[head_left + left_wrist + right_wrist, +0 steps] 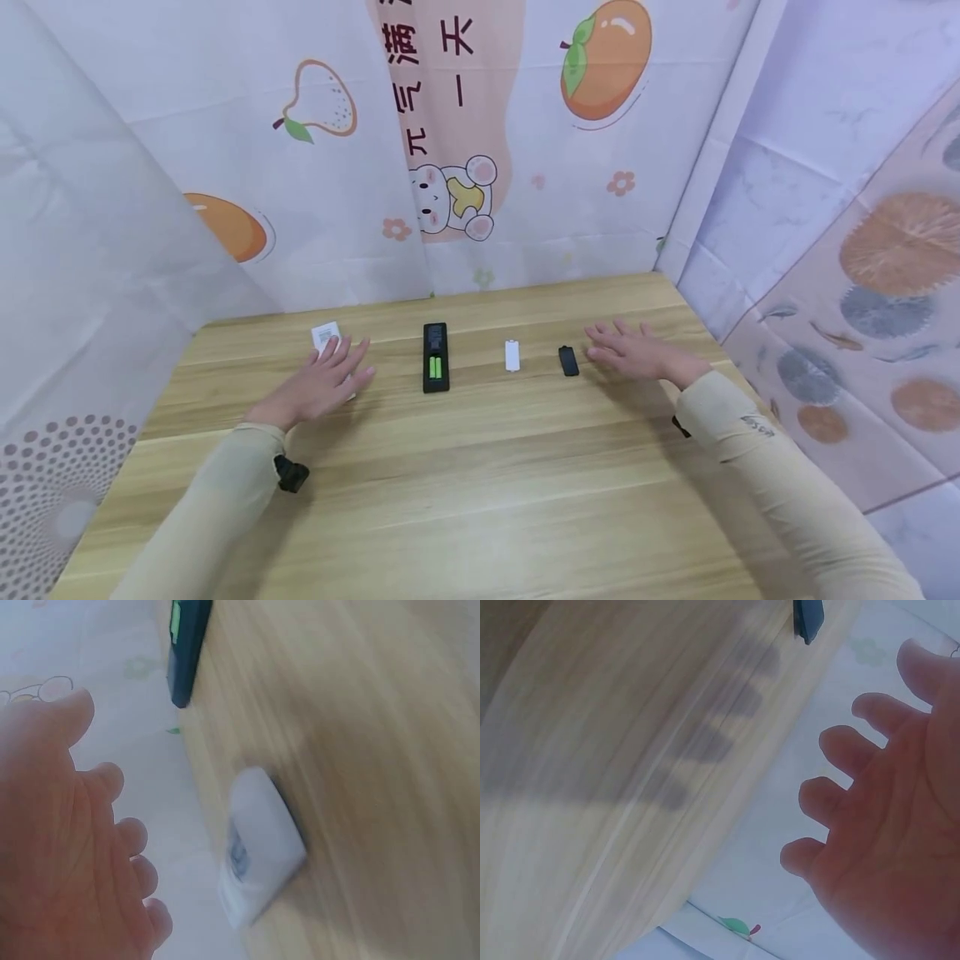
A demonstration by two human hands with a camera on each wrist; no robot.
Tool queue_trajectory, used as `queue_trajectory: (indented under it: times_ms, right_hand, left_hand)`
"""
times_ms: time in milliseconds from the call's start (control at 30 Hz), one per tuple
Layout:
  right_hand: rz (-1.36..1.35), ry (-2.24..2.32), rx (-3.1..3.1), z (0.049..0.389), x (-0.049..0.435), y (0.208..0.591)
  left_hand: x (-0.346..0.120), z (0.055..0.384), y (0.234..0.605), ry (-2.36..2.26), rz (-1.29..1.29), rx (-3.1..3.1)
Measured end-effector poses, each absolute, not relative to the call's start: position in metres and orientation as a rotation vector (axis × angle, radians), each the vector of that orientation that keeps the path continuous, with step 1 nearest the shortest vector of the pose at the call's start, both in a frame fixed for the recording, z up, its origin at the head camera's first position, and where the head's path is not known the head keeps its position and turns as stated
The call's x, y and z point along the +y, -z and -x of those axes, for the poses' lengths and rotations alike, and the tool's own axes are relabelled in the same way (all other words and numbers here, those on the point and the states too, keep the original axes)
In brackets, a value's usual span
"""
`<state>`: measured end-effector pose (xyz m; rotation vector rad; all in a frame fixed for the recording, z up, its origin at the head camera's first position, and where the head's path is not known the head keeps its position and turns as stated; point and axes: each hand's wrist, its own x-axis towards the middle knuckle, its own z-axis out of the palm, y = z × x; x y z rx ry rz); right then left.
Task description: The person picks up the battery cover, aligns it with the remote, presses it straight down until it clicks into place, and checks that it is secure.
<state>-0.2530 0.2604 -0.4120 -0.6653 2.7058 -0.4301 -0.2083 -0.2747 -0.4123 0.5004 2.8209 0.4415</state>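
My left hand hovers with spread fingers over a long white object with a printed label, partly hidden in the head view. In the left wrist view this white object lies on the table, apart from the hand. A black remote control lies back up to the right, two green batteries in its uncovered compartment. Farther right are a white battery cover and a black battery cover. Just beside the black cover my right hand is held above the table, fingers loosely extended, holding nothing.
The wooden table meets a printed cloth wall along its back edge. Another cloth panel rises along the right side. A dark band sits at the left wrist.
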Motion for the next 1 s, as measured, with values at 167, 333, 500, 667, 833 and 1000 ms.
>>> queue_trajectory:
  times_ms: [167, 333, 500, 667, 833, 1000]
  right_hand:
    - [0.673, 0.419, 2.702, 0.257, 0.256, 0.408]
    - [0.680, 0.447, 2.691, 0.259, 0.250, 0.407]
    - [0.711, 0.452, 2.681, 0.261, 0.243, 0.410]
    - [0.707, 0.427, 2.691, 0.267, 0.242, 0.408]
    - [0.676, 0.449, 2.672, 0.271, 0.237, 0.407]
    - [0.679, 0.463, 2.644, 0.272, 0.230, 0.410]
  left_hand:
    - [-0.264, 0.216, 0.410, -0.440, -0.519, 2.808]
    - [-0.257, 0.217, 0.409, -0.472, -0.521, 2.785]
    - [-0.250, 0.221, 0.410, -0.494, -0.535, 2.759]
    - [-0.240, 0.236, 0.411, -0.582, -0.521, 2.707]
    - [-0.229, 0.246, 0.411, -0.633, -0.520, 2.659]
    - [-0.222, 0.250, 0.415, -0.688, -0.479, 2.601]
